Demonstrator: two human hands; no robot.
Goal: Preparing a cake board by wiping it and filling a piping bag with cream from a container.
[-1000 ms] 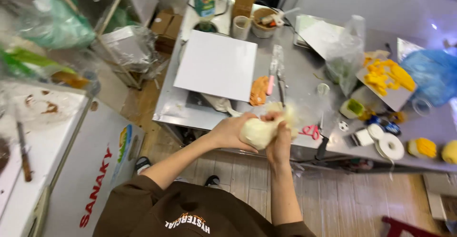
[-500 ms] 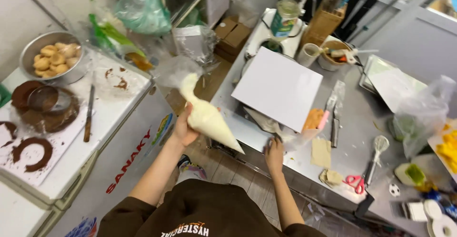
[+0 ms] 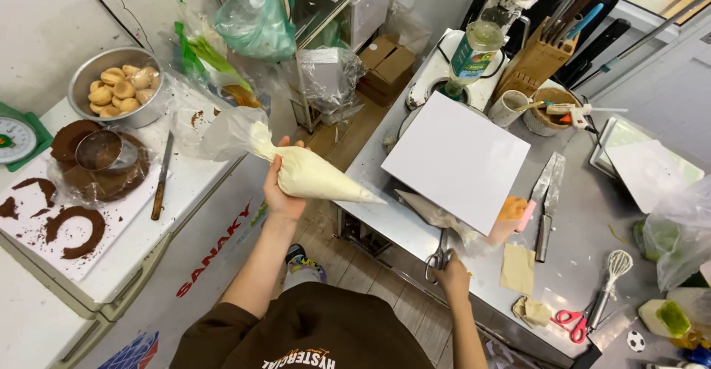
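Observation:
My left hand [image 3: 280, 184] grips a piping bag [image 3: 311, 176] full of pale cream, held in the air between the white chest freezer and the steel table, tip pointing right. My right hand [image 3: 450, 271] rests at the steel table's front edge on a pair of grey scissors [image 3: 438, 256]. Just beyond the scissors lies a second, flatter piping bag [image 3: 437, 215] next to a white square board [image 3: 455, 160].
A steel table [image 3: 592, 221] carries a palette knife [image 3: 546, 206], whisk [image 3: 609, 278], red scissors [image 3: 572, 321], knife block [image 3: 535, 61] and cups. On the white freezer [image 3: 133, 243] sit a bowl of small cakes [image 3: 118, 87], a round cutter on brown cake [image 3: 100, 158], a knife [image 3: 159, 184] and a scale [image 3: 16, 135].
My view has swung left. The left hand lifted the cream bag away from the table and turned it sideways; the right hand let go of it and dropped onto the grey scissors.

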